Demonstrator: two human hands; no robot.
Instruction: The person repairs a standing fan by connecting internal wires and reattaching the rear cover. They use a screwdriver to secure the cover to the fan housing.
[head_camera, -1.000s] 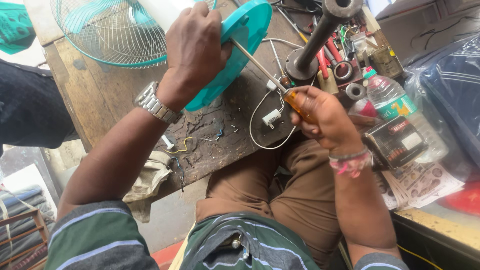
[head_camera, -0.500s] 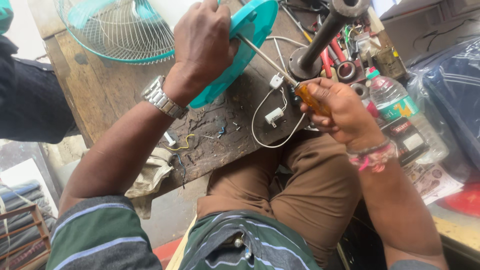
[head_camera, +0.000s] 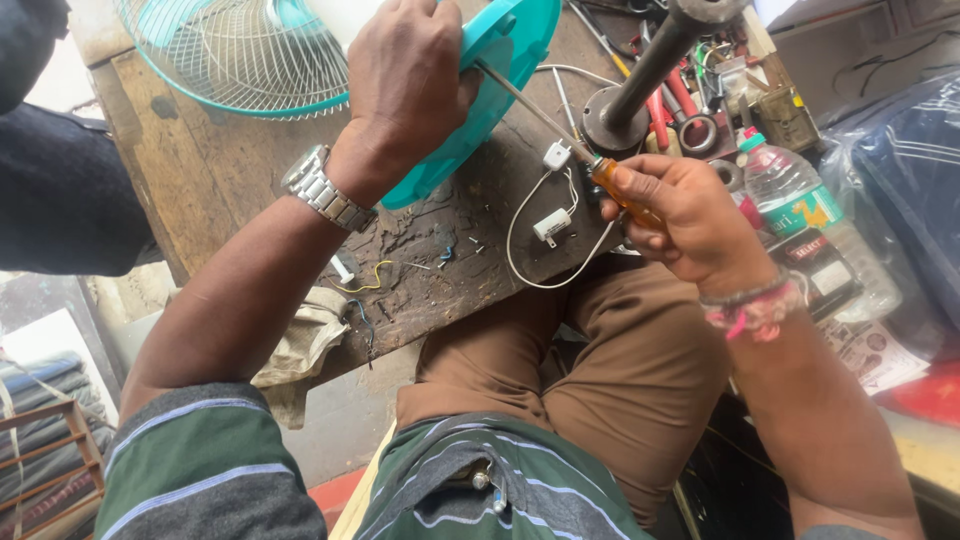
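- Left hand (head_camera: 410, 85) grips the teal fan base (head_camera: 480, 100), held tilted over the wooden counter (head_camera: 220, 180).
- Right hand (head_camera: 680, 215) is closed around an orange-handled screwdriver (head_camera: 560, 130), its tip at the base.
- White capacitor (head_camera: 551, 224) with wires lies on the counter.
- Fan guard (head_camera: 240, 55) behind; bottle (head_camera: 810, 220) at right.

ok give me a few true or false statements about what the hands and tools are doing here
1. The right hand holds a screwdriver with an orange handle. True.
2. The left hand rests flat on the workbench. False: it grips the teal fan part.
3. The screwdriver tip points at the teal fan part. True.
4. The left wrist is bare. False: it wears a metal watch.
5. A plastic bottle stands to the person's right. True.
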